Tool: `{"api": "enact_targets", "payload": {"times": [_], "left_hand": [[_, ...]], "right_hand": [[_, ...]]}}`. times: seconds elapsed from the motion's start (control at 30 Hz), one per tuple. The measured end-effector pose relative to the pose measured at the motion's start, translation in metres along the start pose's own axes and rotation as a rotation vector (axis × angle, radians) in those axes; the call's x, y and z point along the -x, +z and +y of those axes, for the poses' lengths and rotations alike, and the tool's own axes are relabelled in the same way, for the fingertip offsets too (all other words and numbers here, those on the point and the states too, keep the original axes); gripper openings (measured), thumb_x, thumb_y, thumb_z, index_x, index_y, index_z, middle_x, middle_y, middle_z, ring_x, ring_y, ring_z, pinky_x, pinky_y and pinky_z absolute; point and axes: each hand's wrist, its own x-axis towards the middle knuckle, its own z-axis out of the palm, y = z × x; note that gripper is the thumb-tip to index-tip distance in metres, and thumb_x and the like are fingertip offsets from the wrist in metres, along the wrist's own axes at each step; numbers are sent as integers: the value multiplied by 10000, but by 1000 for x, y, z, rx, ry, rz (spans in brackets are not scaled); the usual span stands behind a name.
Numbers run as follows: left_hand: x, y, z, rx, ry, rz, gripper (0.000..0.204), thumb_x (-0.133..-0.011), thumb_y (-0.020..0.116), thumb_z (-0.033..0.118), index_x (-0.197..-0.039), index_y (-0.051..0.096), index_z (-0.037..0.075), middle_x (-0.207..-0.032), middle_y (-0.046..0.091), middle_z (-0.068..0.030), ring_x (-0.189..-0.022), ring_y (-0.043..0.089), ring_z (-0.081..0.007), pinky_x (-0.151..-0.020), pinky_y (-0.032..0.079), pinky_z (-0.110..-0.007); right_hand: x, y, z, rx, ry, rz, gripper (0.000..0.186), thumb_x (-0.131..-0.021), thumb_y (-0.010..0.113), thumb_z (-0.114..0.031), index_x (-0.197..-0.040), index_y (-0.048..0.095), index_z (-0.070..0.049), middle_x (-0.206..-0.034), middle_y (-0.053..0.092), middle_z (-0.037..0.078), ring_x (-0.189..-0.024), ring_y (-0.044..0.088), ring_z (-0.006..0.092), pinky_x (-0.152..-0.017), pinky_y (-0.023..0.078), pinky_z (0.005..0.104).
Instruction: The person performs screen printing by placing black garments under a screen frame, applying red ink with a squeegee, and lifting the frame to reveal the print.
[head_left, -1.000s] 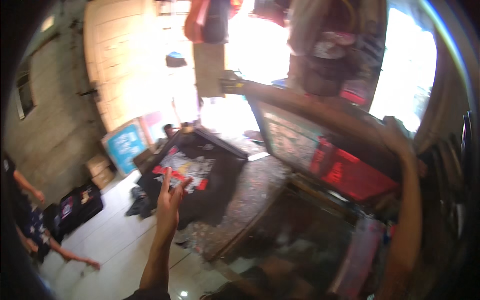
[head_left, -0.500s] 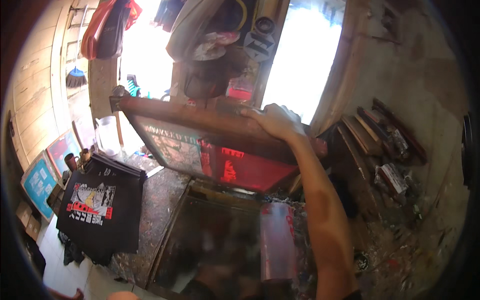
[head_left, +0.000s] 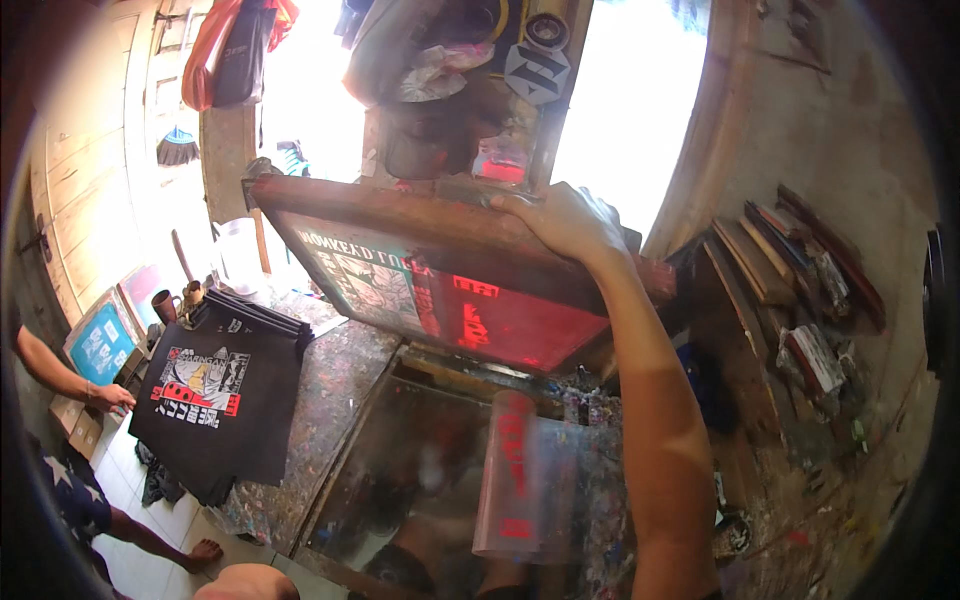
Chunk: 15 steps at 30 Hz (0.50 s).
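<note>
My right hand (head_left: 575,225) grips the top bar of a wooden-framed printing screen (head_left: 400,210), thumb on the near side and fingers over the back. The screen stands tilted up, with mirrored lettering, a figure and a red area showing through its mesh. Below it is a dark, glossy printing board (head_left: 420,460). On the board's right part lies a clear plastic sheet (head_left: 510,470) with red print, its left side curled up. My left hand is out of view.
Black printed fabric pieces (head_left: 270,420) lie stacked at left; another person's hand (head_left: 112,398) is at their left edge. Wooden-handled squeegees (head_left: 750,260) lean at right. A blue screen (head_left: 100,345) and brown cups (head_left: 165,305) stand at far left. Bags (head_left: 235,60) hang above.
The plastic sheet has shifted left and curled over, showing more red print. Another person's arm and foot have come in at left. My right hand still holds the raised screen as the view shifts slightly.
</note>
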Motion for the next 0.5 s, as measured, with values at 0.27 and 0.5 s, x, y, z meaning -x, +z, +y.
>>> {"api": "enact_targets", "payload": {"times": [0.27,0.5], "left_hand": [[-16,3,21,-152,-338,7,869,-1027,441,641,-1454,444,-116,-1472,516,-252,-1420,377,-509,-1145,237,-696],[87,-43,14,-557,-416,640,590,-1102,429,395,-1532,365,-4,-1336,629,-179,-1234,608,-314,-1124,415,-499]], "right_hand": [[1,-15,-5,3,25,-29,808,-824,607,-789,-1001,799,-25,-1033,768,217,-1003,736,359,-925,543,466],[-9,0,5,51,12,92,798,-866,592,-762,-987,770,7,-964,750,220,-921,719,323,-855,539,469]]}}
